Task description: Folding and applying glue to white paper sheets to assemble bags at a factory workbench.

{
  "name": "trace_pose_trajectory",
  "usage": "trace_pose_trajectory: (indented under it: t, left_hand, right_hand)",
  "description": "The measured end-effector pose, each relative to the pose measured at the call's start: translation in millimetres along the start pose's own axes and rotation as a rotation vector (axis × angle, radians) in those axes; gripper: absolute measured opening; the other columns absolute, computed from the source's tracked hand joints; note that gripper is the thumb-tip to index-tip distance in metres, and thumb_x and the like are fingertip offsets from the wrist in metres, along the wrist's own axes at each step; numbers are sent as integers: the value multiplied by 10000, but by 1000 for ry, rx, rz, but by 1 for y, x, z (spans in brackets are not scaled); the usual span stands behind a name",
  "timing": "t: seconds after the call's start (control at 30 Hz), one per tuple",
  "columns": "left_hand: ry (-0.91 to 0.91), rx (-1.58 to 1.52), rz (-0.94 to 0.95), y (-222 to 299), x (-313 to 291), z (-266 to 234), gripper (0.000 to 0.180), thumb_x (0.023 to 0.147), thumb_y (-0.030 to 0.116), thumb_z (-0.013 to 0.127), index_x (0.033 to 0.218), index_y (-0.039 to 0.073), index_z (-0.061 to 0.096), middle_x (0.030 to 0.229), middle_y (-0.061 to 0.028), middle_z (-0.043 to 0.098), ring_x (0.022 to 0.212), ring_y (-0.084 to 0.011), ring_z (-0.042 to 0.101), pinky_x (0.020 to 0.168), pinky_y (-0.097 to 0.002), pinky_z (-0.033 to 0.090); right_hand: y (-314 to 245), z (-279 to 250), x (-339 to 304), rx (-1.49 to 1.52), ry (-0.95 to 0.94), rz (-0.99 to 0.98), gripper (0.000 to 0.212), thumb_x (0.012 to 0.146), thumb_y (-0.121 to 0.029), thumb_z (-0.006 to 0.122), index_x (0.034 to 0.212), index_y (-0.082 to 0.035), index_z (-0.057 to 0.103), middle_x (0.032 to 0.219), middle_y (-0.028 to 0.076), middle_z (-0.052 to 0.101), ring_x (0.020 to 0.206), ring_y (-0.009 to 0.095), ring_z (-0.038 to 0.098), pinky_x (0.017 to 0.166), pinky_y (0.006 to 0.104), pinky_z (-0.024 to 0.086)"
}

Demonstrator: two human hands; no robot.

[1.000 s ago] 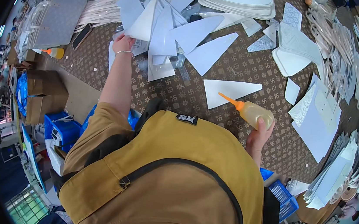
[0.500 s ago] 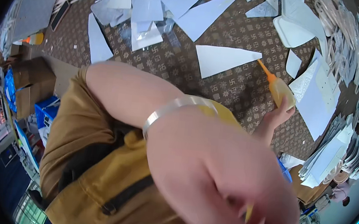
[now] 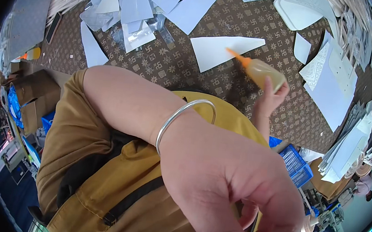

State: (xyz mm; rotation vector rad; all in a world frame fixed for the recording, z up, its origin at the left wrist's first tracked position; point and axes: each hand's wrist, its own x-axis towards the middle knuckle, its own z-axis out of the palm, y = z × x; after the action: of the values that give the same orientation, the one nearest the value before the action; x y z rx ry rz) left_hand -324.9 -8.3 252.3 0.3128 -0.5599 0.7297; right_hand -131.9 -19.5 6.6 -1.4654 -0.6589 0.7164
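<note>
My right hand (image 3: 272, 97) is closed round a squeeze bottle (image 3: 263, 74) with a yellowish body and an orange nozzle. The nozzle tip points left, over a white tapered paper piece (image 3: 208, 50) on the brown patterned table (image 3: 164, 64); whether it touches cannot be told. My left hand (image 3: 234, 175), a silver bangle at its wrist, looms large and close in the lower middle. Its fingers curl inward, and their tips are cut off by the lower edge, so anything in them is hidden.
White sheets (image 3: 134, 2) and clear plastic lie at the far left, near a phone (image 3: 53, 28). Rounded white pieces (image 3: 296, 14) and a large sheet (image 3: 333, 95) are on the right, beside stacked strips (image 3: 346, 142). A blue basket (image 3: 296, 166) stands below the table's right side.
My right hand has brought the bottle leftward, its nozzle moving from the paper's right tip to over its middle. My left hand stays near the lower middle. The whole view has shifted slightly.
</note>
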Motion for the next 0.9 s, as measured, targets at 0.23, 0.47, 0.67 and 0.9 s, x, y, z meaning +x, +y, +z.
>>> trace_pose_trajectory:
  t: [0.23,0.47,0.67,0.9]
  left_hand:
    - [-43,78,-65,7,-2,-4,242,873,147,569,971,-74,561,964,-181,548,905,-319,538,770,-367,448]
    - [-139,187,-171,22,0,-17,201,867,128,567,930,-62,569,963,-174,554,893,-310,550,760,-353,452]
    - [-228,286,-263,39,4,-34,168,862,112,566,896,-51,576,963,-167,559,883,-301,560,752,-341,456]
    - [858,2157,-559,129,-97,-164,181,820,155,604,969,55,628,902,-74,631,724,-157,604,661,-294,495]
  right_hand:
    - [-10,10,-6,-23,30,2,498,752,-102,712,1147,-3,426,1076,108,523,972,185,534,866,318,449]
    - [-19,6,-8,-96,32,27,497,744,-93,717,1142,1,434,1088,99,518,979,176,523,876,310,435]
    - [6,29,-41,-87,-190,48,510,727,-79,734,1131,-5,432,1060,90,517,967,168,520,864,305,449]
    - [-16,-4,15,30,98,19,476,738,-35,707,1125,-2,432,1070,104,528,958,162,536,849,298,463]
